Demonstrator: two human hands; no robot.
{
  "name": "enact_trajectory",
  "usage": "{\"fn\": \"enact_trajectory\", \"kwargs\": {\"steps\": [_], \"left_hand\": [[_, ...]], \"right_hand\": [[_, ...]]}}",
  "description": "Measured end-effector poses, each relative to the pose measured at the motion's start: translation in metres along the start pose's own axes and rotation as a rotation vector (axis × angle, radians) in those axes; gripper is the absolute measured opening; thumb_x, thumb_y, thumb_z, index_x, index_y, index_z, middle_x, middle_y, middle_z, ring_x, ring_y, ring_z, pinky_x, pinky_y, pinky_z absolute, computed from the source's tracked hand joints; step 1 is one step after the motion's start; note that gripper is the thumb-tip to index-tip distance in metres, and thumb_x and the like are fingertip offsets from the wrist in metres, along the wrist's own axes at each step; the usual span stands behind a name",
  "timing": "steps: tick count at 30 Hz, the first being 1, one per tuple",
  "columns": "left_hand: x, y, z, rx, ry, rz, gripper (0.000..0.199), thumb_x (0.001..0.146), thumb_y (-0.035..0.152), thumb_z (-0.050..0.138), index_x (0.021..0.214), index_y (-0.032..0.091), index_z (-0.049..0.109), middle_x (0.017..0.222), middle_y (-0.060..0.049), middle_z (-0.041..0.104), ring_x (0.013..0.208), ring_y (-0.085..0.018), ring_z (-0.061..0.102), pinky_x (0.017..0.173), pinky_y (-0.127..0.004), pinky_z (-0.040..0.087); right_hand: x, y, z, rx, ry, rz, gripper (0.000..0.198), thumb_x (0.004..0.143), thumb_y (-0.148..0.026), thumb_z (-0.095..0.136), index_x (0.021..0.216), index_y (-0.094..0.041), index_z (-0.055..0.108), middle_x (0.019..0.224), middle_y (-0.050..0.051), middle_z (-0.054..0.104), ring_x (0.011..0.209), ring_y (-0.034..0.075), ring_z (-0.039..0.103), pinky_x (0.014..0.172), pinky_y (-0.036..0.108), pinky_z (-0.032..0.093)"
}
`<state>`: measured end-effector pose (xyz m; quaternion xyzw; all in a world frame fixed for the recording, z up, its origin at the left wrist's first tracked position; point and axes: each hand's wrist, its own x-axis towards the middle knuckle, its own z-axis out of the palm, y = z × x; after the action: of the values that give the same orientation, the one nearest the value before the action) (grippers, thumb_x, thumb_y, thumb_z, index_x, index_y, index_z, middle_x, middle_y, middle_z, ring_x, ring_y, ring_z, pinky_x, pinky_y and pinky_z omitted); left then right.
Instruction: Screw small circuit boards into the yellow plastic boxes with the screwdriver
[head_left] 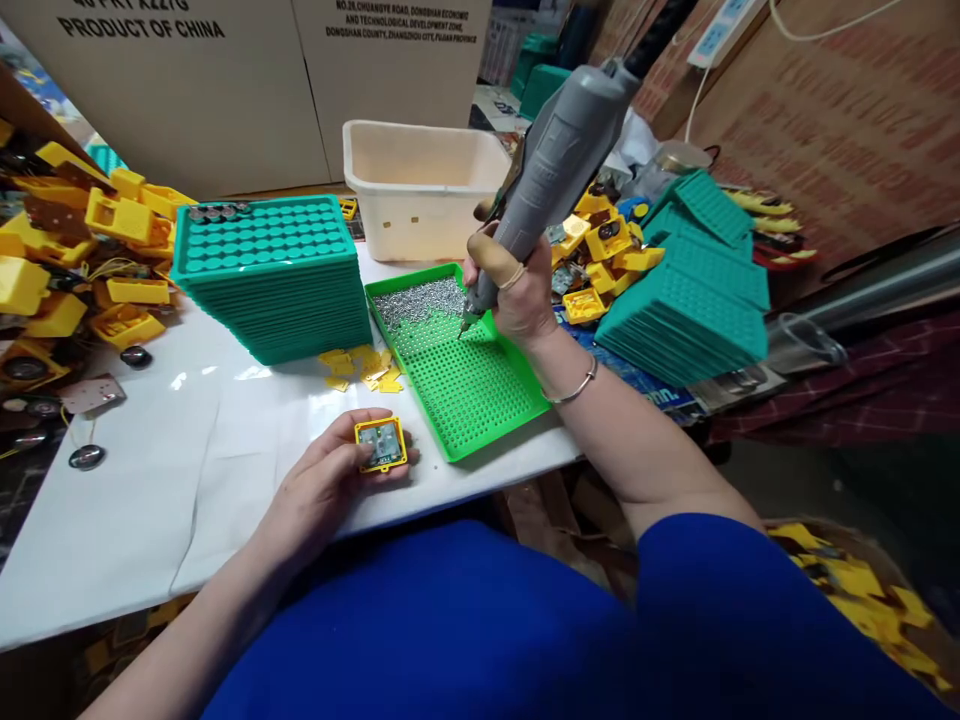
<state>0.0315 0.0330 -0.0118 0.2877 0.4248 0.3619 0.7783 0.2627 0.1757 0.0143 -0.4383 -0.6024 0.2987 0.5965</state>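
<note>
My left hand point(334, 460) holds a small square yellow plastic case point(381, 446) above the table's front edge, its open face up. A circuit board shows inside the case, and my thumb lies across it. My right hand point(521, 285) is wrapped round a grey electric screwdriver point(559, 150), tilted with its tip down over a green perforated tray point(480, 395). Small metal screws point(424, 300) are heaped at the tray's far end, close to the tip. Whether a screw sits on the tip is too small to tell. Tan covers are on fingers of my right hand.
Stacked teal trays point(277, 280) stand left of the green tray, with flat yellow pieces point(367, 368) in front. A white plastic bin point(427, 190) is behind. Yellow housings point(52, 260) pile up at left. More teal trays point(682, 300) lean at right.
</note>
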Motion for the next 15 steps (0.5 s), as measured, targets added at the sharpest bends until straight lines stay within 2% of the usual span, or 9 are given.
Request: {"fn": "enact_trajectory", "kwargs": {"steps": [5,10,15], "left_hand": [[-0.0003,-0.0007,0.0001,0.001,0.002,0.005,0.033,0.081,0.019,0.061,0.113,0.015,0.057,0.104,-0.014,0.074,0.098,-0.029,0.071,0.083,-0.04,0.057],[-0.0016,0.0002,0.0015,0.011,0.016,0.01,0.035,0.079,0.019,0.061,0.114,0.015,0.056,0.103,-0.013,0.074,0.097,-0.029,0.071,0.084,-0.042,0.057],[-0.0035,0.0015,0.0037,0.015,0.015,0.016,0.034,0.08,0.019,0.06,0.114,0.015,0.056,0.103,-0.013,0.074,0.097,-0.029,0.071,0.084,-0.042,0.056]], "right_hand": [[-0.0036,0.0002,0.0009,0.0,0.039,0.023,0.044,0.078,-0.07,0.06,0.088,-0.027,0.053,0.062,-0.004,0.049,0.055,0.012,0.051,0.057,0.033,0.051],[-0.0061,-0.0019,0.0004,0.083,0.041,-0.051,0.039,0.077,-0.062,0.066,0.079,-0.027,0.05,0.06,-0.004,0.048,0.053,0.012,0.049,0.057,0.033,0.049],[-0.0077,-0.001,-0.001,-0.068,0.019,-0.007,0.035,0.085,-0.061,0.055,0.082,-0.026,0.051,0.066,-0.003,0.05,0.06,0.011,0.051,0.062,0.03,0.052]]}}
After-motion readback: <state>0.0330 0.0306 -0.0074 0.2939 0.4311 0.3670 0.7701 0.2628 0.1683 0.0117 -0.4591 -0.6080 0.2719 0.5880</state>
